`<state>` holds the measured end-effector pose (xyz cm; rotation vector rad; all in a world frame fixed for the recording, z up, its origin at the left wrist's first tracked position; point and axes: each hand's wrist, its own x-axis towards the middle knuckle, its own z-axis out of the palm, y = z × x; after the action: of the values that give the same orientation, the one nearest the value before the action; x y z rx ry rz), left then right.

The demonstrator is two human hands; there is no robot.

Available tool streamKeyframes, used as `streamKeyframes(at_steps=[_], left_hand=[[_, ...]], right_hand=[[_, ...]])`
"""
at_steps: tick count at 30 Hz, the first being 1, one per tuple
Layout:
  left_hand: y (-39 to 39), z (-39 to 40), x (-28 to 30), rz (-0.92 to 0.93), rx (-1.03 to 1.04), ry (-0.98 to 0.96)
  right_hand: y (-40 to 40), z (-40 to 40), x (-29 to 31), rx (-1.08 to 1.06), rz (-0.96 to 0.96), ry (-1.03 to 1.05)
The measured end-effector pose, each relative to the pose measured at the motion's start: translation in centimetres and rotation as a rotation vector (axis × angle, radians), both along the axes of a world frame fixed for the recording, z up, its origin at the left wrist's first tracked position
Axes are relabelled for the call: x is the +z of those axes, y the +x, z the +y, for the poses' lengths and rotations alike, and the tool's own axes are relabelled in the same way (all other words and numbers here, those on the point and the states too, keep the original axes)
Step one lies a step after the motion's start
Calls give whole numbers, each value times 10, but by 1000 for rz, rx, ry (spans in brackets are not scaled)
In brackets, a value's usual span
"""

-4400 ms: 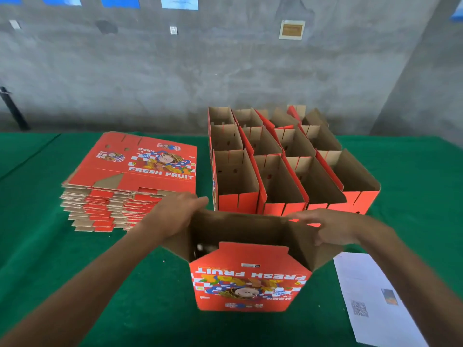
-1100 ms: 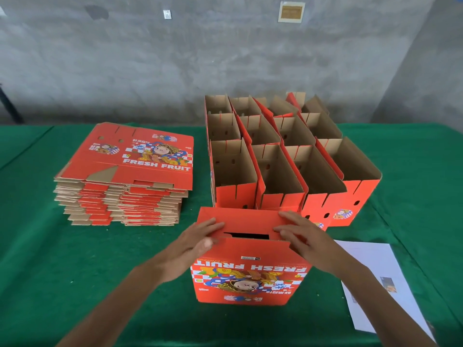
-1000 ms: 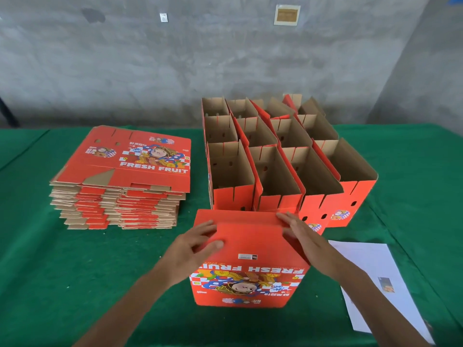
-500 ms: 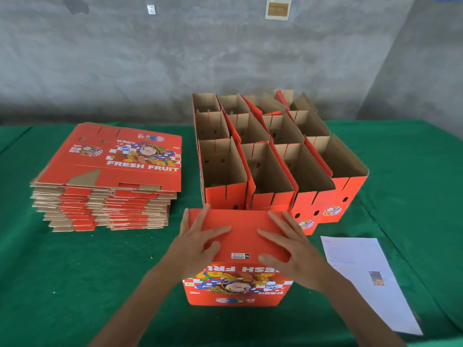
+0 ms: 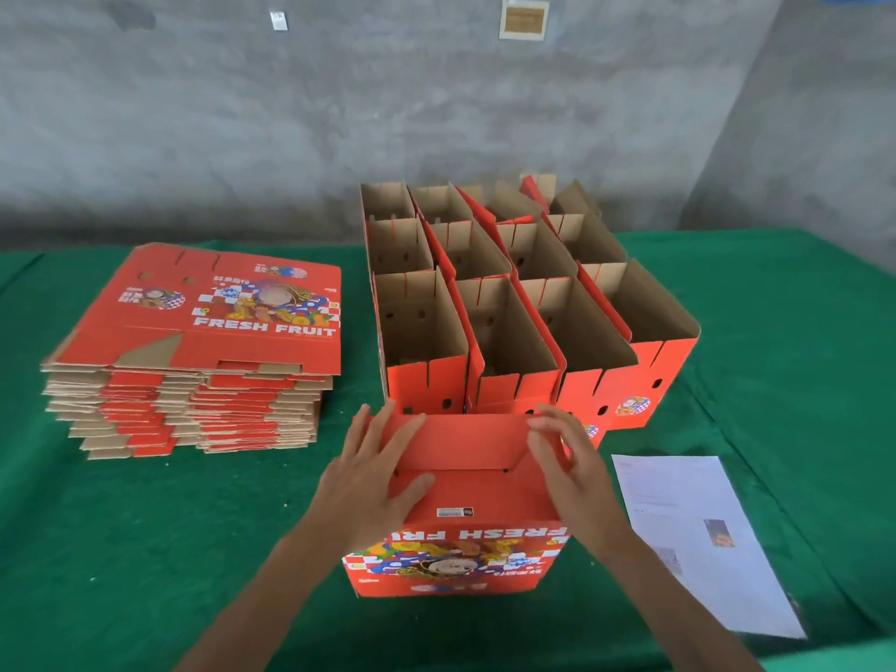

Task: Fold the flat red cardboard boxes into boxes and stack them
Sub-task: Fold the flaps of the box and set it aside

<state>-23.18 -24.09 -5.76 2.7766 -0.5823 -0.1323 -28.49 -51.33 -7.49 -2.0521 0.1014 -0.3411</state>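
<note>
While flat hands [image 5: 465, 477] press it, glossy red cardboard box [image 5: 451, 560] stands squared.

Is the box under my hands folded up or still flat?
Folded up: the box stands upright on the green table, flaps folded over its top.

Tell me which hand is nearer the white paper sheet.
Right. The right hand is on the red cardboard box beside the white paper sheet; the left hand is farther.

**What sits on my bench**

My green-covered bench [image 5: 145, 550] carries a stack of flat cartons [image 5: 194, 380] at left, a block of open folded boxes [image 5: 509, 332] in the middle, one upturned red box [image 5: 456, 560] nearest me, and a printed paper sheet [image 5: 698, 535] on the right.
</note>
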Motion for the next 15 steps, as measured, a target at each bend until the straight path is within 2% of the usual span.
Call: streamKeyframes(at_steps=[1,2,6,8,10,11,13,15], left_hand=[[0,-1,0,5,29,-8],[-1,-3,-1,0,47,-23],[-4,2,-7,-58,94,-24],[-2,9,-7,-44,116,-31],[-2,13,-5,-16,136,-63],[-3,15,-5,-3,152,-88],[-6,17,-8,19,245,-191],[-5,20,-10,97,433,-382]], right_hand=[[4,0,1,-113,-9,88],[8,0,2,-202,-6,92],[27,-14,7,-338,83,42],[30,-21,8,-265,395,-17],[29,-21,10,-117,822,68],[26,-21,8,-52,956,76],[24,-22,1,23,1043,34],[21,-26,-6,59,1054,67]])
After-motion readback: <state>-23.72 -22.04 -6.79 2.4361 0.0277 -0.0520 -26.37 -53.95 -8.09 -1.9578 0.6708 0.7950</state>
